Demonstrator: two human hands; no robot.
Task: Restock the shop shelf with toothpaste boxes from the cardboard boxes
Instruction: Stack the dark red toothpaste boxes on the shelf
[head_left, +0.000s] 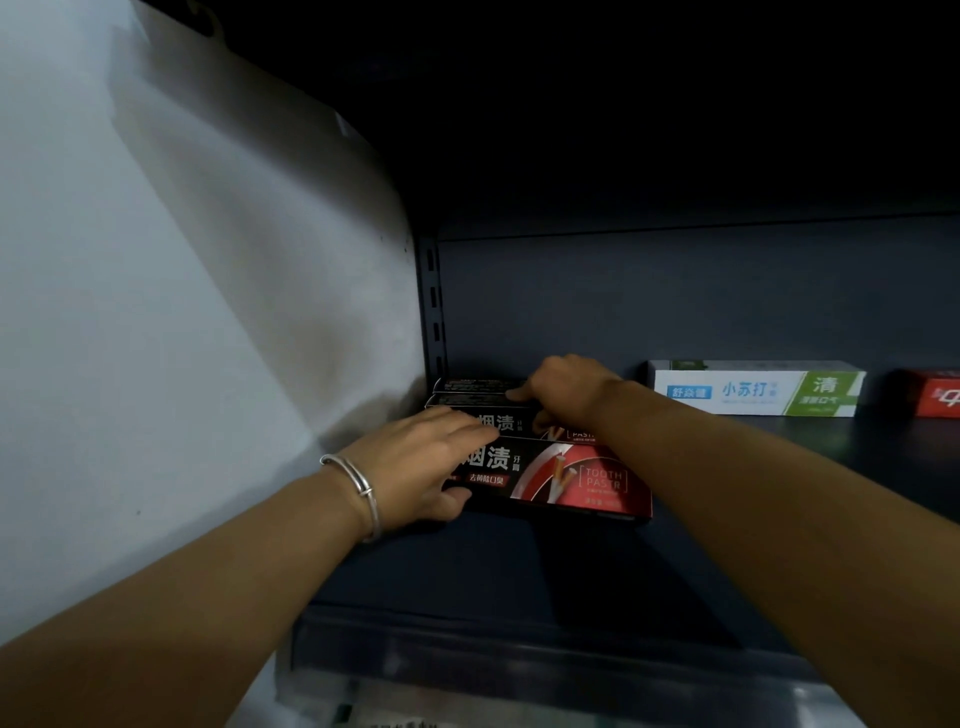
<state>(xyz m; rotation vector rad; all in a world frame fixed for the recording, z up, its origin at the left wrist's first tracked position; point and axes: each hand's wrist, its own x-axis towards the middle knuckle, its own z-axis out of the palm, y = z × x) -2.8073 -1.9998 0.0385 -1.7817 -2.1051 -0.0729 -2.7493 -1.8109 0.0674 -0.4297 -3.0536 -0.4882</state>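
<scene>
Shelf (779, 467) holds black-red toothpaste boxes (571, 480); left hand (415, 462) fingers straight on front box; right hand (563, 389) fingers curled onto rear boxes.

The shelf (727, 519) is a dark blue-grey board with a back panel of the same colour and a slotted upright post (432, 306) at its far left corner. A clear plastic strip (519, 670) runs along its near edge. At the far left, against the post, black and red toothpaste boxes (571, 480) lie lengthwise in rows one behind another, the nearest one lowest and farthest forward. To their right, against the back panel, a white, blue and green toothpaste box (756, 388) stands on its long edge. Farther right, a red box (935, 395) sits at the picture's edge, only partly in view.
</scene>
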